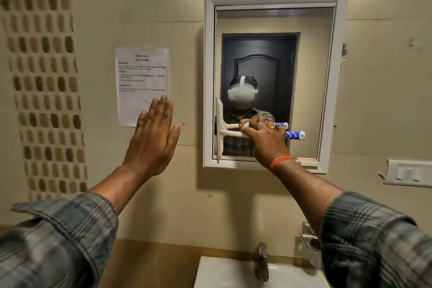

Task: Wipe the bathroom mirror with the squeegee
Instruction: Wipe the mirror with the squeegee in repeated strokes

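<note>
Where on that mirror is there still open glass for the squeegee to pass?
The mirror is open above and right of the right hand. The lower left corner is crowded: the squeegee blade stands against the frame. The left hand is flat toward bare wall.

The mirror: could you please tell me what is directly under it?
Under the mirror stand a white sink and a tap; the right sleeve covers the sink's right side.
</note>
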